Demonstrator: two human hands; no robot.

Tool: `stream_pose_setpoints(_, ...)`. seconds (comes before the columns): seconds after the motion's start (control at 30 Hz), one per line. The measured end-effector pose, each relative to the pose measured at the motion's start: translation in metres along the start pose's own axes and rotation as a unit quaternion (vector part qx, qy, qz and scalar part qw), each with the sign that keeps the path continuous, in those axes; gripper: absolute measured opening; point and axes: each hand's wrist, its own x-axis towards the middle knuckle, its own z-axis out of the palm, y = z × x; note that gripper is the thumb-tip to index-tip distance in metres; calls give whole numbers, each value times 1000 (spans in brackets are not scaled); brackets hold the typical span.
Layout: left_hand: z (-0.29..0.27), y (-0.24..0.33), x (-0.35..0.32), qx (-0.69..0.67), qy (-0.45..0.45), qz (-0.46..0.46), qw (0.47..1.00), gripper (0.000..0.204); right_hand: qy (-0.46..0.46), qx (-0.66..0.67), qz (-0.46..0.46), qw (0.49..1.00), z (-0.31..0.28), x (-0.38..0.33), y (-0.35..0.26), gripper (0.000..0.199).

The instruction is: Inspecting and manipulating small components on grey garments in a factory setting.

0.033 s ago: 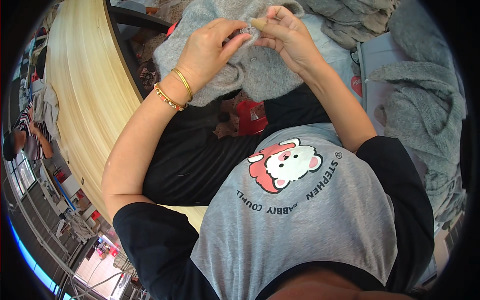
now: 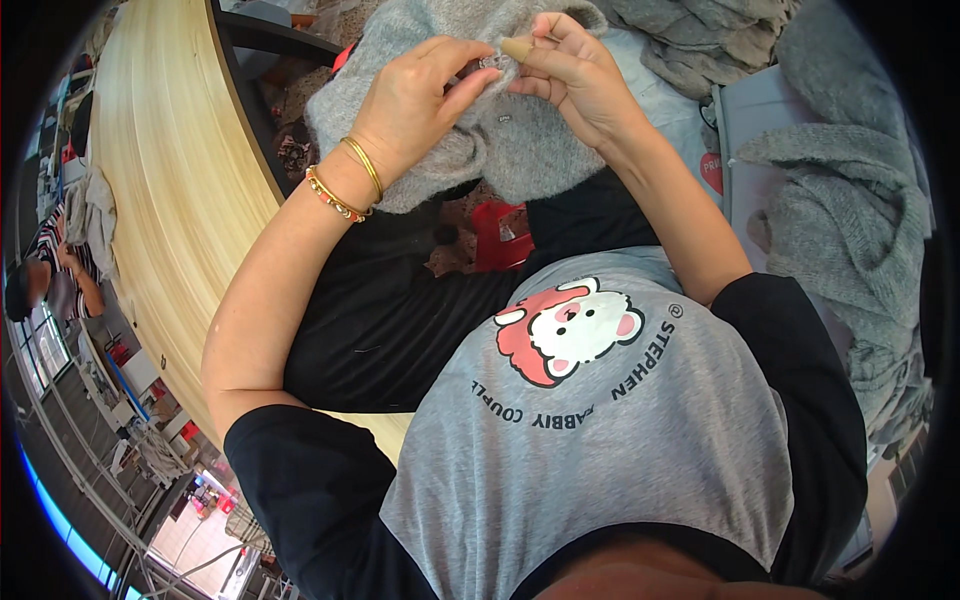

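A fuzzy grey knitted garment (image 2: 545, 150) is bunched over my lap and up toward the top of the view. My left hand (image 2: 415, 95), with gold bangles at its wrist, pinches a loose, pale edge of the knit between thumb and fingers. Facing it, my right hand (image 2: 590, 90) is closed on the same edge, its thumb wearing a tan finger cover (image 2: 516, 47). The fingertips of both hands nearly meet. Whether a thin tool sits between them is too small to tell. A tiny metallic-looking piece (image 2: 504, 118) lies on the knit below.
A pale wooden tabletop (image 2: 160, 180) curves along my left. More grey knitwear (image 2: 840, 210) is heaped at my right on a grey bin (image 2: 745, 120), and another pile (image 2: 700, 40) lies at the top. Something red (image 2: 495, 235) stands below my lap. A person in stripes (image 2: 70, 260) is at far left.
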Motion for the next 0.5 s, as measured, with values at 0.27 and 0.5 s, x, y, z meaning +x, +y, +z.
stream_pose_setpoints(0.27, -4, 0, -4, 42, -42, 47, 997, 23, 242, -4, 233, 942, 29, 0, -22, 18)
stream_pose_setpoints(0.5, 0, -3, -3, 1, -35, 45, 998, 26, 211, -119, 202, 949, 23, 1, -17, 19)
